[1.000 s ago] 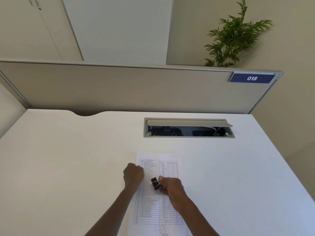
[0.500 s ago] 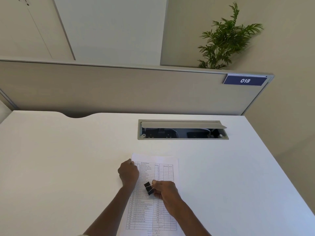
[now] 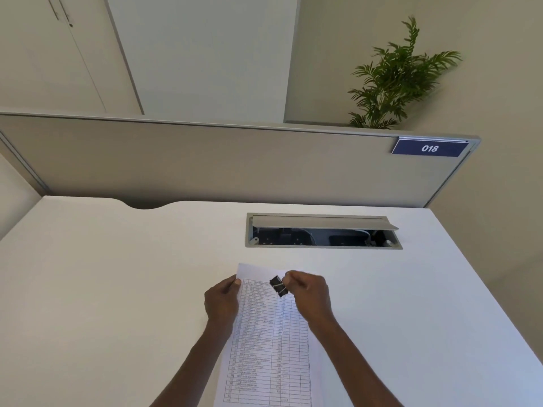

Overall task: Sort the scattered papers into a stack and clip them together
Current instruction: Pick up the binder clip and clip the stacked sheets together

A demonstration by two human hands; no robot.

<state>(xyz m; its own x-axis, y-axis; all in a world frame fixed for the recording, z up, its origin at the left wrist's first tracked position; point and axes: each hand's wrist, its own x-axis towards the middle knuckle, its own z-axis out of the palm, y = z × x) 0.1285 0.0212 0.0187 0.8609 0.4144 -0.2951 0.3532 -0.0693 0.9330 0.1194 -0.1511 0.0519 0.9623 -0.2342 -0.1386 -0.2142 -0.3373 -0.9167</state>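
A stack of printed table papers lies on the white desk, reaching from the near edge toward the middle. My left hand grips the stack's left edge near its top corner. My right hand pinches the wire handles of a black binder clip, held above the top part of the stack. The clip's jaws point left toward the upper left area of the page. Whether the clip touches the paper is unclear.
An open cable tray with a raised grey flap is set into the desk beyond the papers. A grey partition with a blue "018" sign bounds the far edge. A plant stands behind it.
My right hand has carried the binder clip away from me, from mid-page up to the top of the stack. My left hand has slid to the top left corner of the papers.
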